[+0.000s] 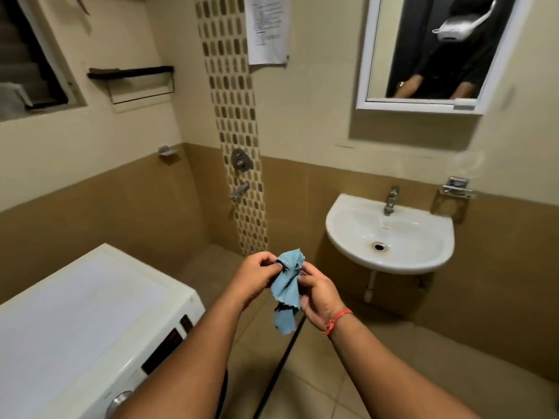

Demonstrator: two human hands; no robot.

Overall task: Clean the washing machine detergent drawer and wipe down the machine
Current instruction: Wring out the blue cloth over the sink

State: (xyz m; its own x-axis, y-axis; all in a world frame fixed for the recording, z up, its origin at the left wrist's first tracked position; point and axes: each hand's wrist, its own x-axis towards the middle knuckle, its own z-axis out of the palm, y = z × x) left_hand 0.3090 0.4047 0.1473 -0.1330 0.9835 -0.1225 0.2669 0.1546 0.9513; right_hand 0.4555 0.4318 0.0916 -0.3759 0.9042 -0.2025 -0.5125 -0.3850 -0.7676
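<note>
No text can be read anywhere in the frame. At the upper centre a sheet of paper [266,28] taped to the wall carries lines of dark print, far too small and blurred to make out. At the lower left the dark control panel [168,343] on the front of the white washing machine [75,313] shows faint reddish marks, also illegible. A small grey label [463,107] sits on the lower right corner of the mirror frame [420,105]; its wording cannot be told.
</note>
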